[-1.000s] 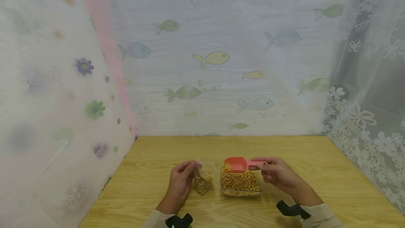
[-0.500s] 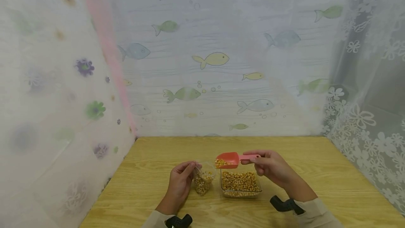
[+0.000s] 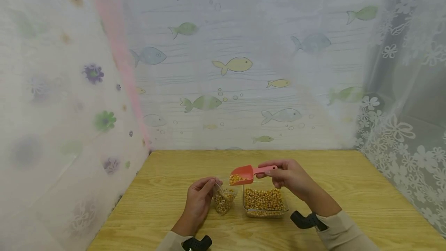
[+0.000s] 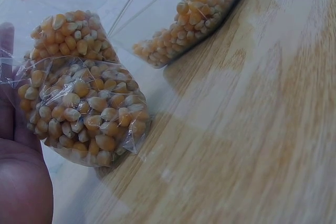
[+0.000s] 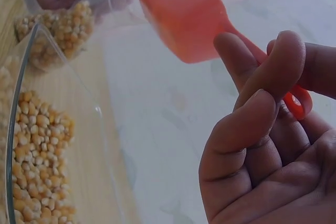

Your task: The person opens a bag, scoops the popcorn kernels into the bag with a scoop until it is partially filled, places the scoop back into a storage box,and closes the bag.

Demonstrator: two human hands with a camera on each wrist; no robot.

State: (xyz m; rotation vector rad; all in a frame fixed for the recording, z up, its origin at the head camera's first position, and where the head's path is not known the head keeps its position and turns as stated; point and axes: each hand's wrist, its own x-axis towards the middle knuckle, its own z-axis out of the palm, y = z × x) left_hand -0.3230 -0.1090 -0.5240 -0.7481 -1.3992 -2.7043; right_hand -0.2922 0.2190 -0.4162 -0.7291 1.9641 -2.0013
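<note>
Red scoop point(image 3: 242, 174) of kernels pinched by right hand point(image 3: 290, 176) over bag point(image 3: 224, 198) pinched open by left hand point(image 3: 198, 200) near table's front edge; next, probably tip in.

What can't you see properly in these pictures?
- Corn inside the red scoop: right wrist view shows only its underside.
- Left hand: left wrist view cuts it off at the edge; only a blurred palm shows beside the bag of corn.
- Bag's opening: head view, too small and see-through.
- Glass dish: cut off at the edge, right wrist view.
</note>
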